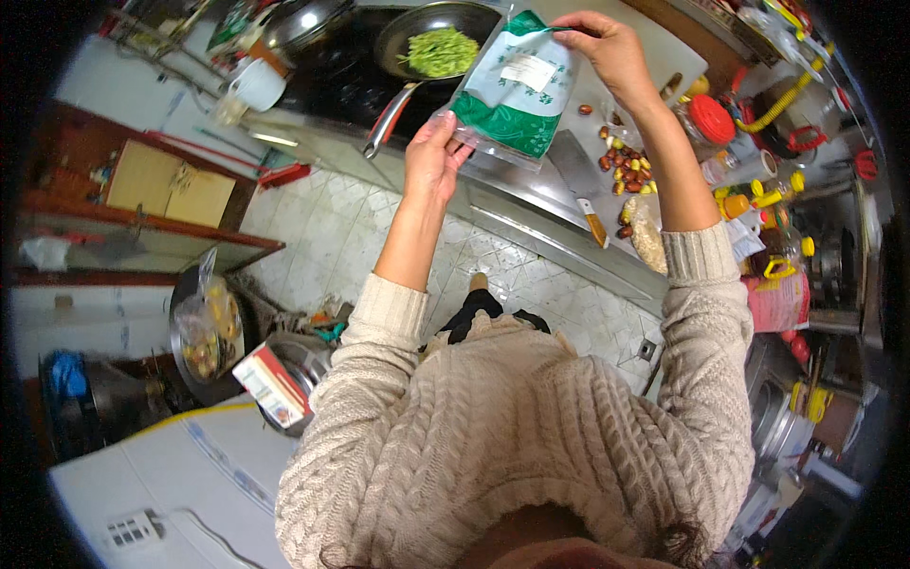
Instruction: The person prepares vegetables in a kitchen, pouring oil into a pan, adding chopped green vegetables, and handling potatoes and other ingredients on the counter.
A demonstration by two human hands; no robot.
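Note:
A flat green and pale blue plastic packet [518, 83] with a white label is stretched between my two hands, above the counter's front edge. My left hand [433, 159] grips its lower left corner, thumb on top. At the upper right corner, my right hand [607, 55] pinches the packet's edge between thumb and fingers. Just behind the packet, on the stove, a dark frying pan [391, 47] holds shredded green vegetables [440, 51]; its red and steel handle [391, 119] points toward me. What the packet contains cannot be made out.
Right of the packet lie a cleaver [574, 169] and several brown and yellow chestnuts [629, 169]. A red-lidded jar [709, 119] and bottles [783, 248] crowd the right side. A covered pot [305, 24] stands at the back left. An open cupboard [142, 194] is at far left.

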